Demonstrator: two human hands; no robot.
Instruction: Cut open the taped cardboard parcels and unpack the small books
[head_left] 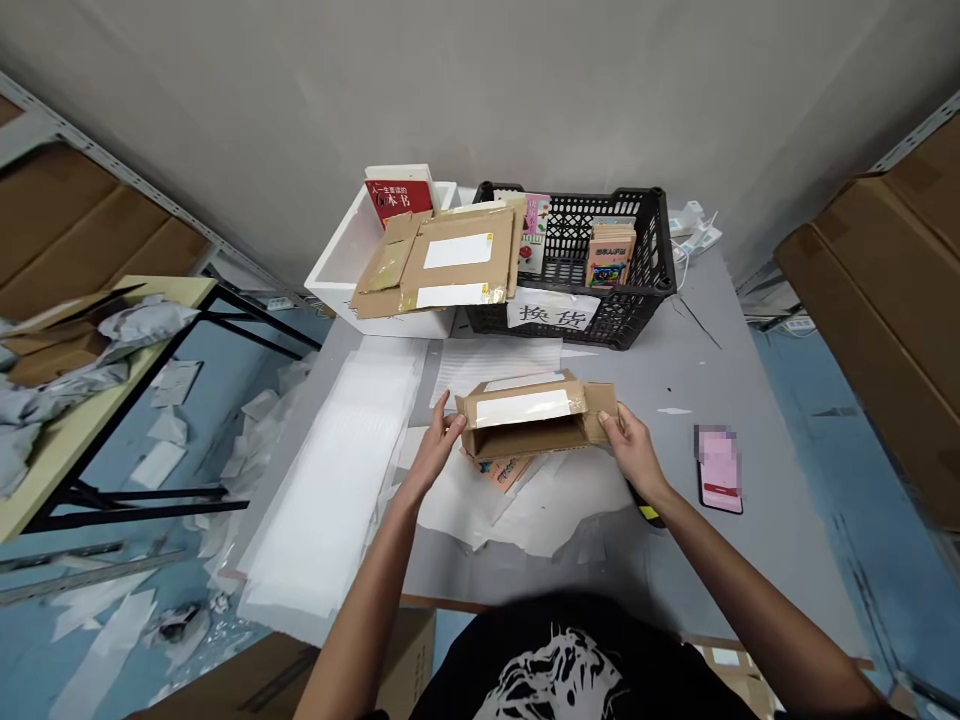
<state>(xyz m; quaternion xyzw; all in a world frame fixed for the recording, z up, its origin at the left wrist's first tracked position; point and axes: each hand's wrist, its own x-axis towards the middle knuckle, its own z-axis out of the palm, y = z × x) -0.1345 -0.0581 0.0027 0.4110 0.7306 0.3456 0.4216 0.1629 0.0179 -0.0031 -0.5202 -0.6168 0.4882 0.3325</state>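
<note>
A flattened-looking cardboard mailer box (535, 415) with white label strips and tape is held in front of me, its front flap gaping open. My left hand (439, 440) grips its left end, and my right hand (634, 445) grips its right end. Below the box, an orange-covered book (504, 472) lies partly hidden on loose white paper (480, 505). A black-and-yellow tool handle (646, 505), perhaps a cutter, sits just below my right hand, mostly hidden.
A stack of white sheets (330, 480) lies left on the grey table (720, 370). At the back are a white foam box (337, 275) with a red book (398, 198), a cardboard mailer (439, 262) and a black crate (637, 300) with books. A phone (720, 470) lies right.
</note>
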